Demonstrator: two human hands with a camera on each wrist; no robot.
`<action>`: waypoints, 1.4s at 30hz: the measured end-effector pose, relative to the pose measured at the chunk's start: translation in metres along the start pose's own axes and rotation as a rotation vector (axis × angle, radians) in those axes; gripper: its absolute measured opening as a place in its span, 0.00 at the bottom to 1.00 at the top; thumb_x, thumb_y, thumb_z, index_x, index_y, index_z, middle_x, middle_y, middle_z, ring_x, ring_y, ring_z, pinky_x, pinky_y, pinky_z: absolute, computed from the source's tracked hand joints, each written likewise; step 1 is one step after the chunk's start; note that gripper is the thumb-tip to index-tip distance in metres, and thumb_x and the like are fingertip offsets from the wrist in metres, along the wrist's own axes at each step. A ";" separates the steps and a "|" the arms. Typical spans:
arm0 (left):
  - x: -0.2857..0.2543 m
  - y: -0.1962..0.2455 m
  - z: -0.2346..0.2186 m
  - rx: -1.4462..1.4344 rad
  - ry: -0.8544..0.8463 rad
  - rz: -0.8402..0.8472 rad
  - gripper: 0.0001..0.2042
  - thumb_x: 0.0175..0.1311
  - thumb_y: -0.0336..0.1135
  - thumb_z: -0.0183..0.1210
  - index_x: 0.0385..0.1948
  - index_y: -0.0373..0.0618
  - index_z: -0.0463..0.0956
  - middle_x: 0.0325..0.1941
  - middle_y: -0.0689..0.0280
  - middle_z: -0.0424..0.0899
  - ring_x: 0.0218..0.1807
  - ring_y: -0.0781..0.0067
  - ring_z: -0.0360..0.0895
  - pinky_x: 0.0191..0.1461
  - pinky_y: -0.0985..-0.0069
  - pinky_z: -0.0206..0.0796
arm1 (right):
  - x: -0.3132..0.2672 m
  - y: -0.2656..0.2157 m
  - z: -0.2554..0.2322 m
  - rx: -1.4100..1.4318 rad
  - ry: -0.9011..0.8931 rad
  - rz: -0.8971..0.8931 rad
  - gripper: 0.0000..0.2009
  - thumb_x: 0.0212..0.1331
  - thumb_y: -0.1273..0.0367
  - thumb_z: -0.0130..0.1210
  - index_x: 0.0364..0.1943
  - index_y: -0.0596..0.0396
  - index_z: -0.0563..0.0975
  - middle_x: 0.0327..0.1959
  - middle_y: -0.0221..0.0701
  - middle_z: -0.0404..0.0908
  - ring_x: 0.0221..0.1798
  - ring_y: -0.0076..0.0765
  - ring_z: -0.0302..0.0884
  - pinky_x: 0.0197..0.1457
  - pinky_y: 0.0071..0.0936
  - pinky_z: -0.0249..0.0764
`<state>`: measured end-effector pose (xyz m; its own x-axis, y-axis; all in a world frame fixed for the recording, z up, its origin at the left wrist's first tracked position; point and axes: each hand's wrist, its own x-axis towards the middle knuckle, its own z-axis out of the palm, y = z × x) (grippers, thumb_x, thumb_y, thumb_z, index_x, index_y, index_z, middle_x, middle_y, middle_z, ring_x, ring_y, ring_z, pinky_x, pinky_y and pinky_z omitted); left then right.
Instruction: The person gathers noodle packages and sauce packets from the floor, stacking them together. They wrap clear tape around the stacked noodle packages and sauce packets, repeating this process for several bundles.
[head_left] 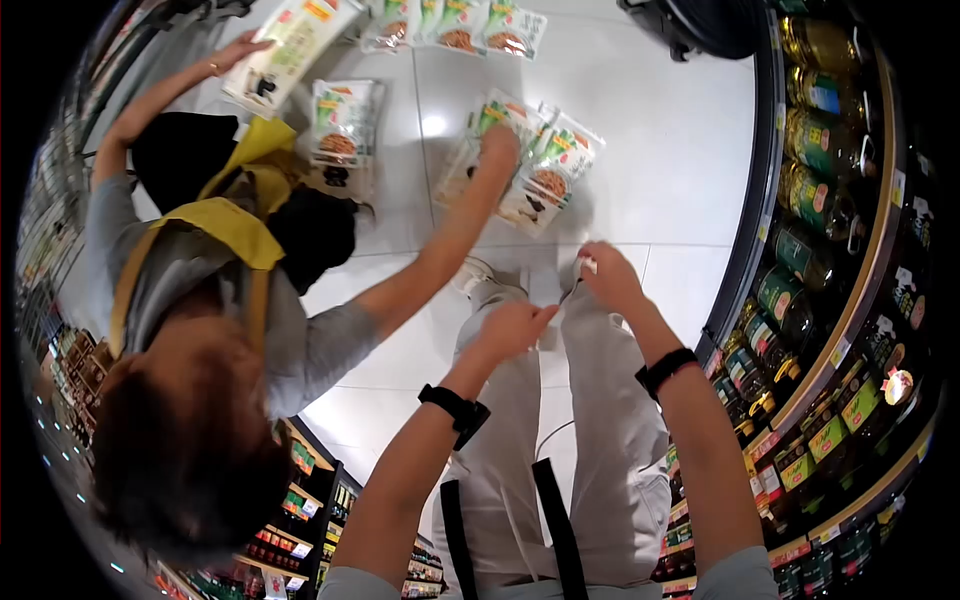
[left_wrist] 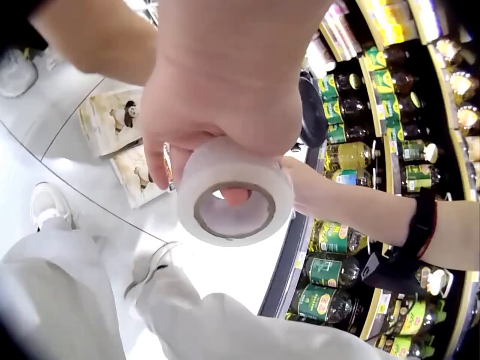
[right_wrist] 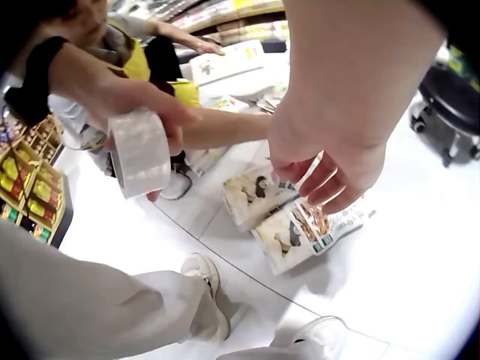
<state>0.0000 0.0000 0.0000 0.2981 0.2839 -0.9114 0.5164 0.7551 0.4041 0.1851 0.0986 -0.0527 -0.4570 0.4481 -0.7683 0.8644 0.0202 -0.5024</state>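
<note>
My left hand [head_left: 512,330] grips a wide roll of clear tape [left_wrist: 225,169], with a fingertip showing through its core. From the head view the roll is mostly hidden beneath that hand; in the right wrist view its pale outer side [right_wrist: 146,154] faces me. My right hand [head_left: 612,277] is held out in front of my legs, its fingers loosely bent and nothing in them. Beyond it on the floor lie two panda-print packs [right_wrist: 281,244] with clear snack pouches [head_left: 565,155] on top. Another person's hand [head_left: 500,150] reaches onto the left one.
The other person, in a yellow apron [head_left: 225,228], crouches at left and holds a long printed pack [head_left: 290,55]. Another pouch [head_left: 342,120] lies on a pack near them, with several pouches [head_left: 460,25] further back. Shelves of oil bottles [head_left: 800,250] line the right; a black wheeled base [right_wrist: 454,105] stands behind.
</note>
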 end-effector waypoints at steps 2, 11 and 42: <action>-0.021 -0.004 0.000 -0.172 -0.010 -0.057 0.19 0.56 0.49 0.52 0.40 0.44 0.72 0.31 0.58 0.78 0.34 0.66 0.74 0.41 0.73 0.64 | -0.011 -0.015 -0.001 0.053 0.114 0.036 0.14 0.43 0.72 0.54 0.39 0.52 0.73 0.39 0.37 0.74 0.45 0.47 0.70 0.46 0.36 0.69; 0.168 -0.106 0.045 -0.729 0.268 0.214 0.27 0.53 0.39 0.54 0.56 0.44 0.60 0.58 0.59 0.66 0.56 0.68 0.65 0.56 0.74 0.57 | 0.107 0.089 0.077 -0.240 0.634 -0.273 0.24 0.38 0.73 0.58 0.47 0.54 0.71 0.57 0.36 0.64 0.60 0.48 0.59 0.60 0.37 0.61; 0.265 -0.082 -0.016 -0.006 0.435 0.513 0.28 0.49 0.30 0.52 0.58 0.43 0.61 0.63 0.57 0.61 0.35 0.75 0.73 0.43 0.78 0.65 | 0.209 0.105 0.034 -0.421 0.397 -0.289 0.17 0.40 0.72 0.54 0.39 0.45 0.80 0.32 0.31 0.81 0.33 0.40 0.77 0.36 0.31 0.72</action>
<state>0.0233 0.0228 -0.2760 0.1532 0.8188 -0.5532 0.3910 0.4639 0.7949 0.1729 0.1645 -0.2793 -0.6411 0.6670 -0.3796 0.7633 0.5024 -0.4062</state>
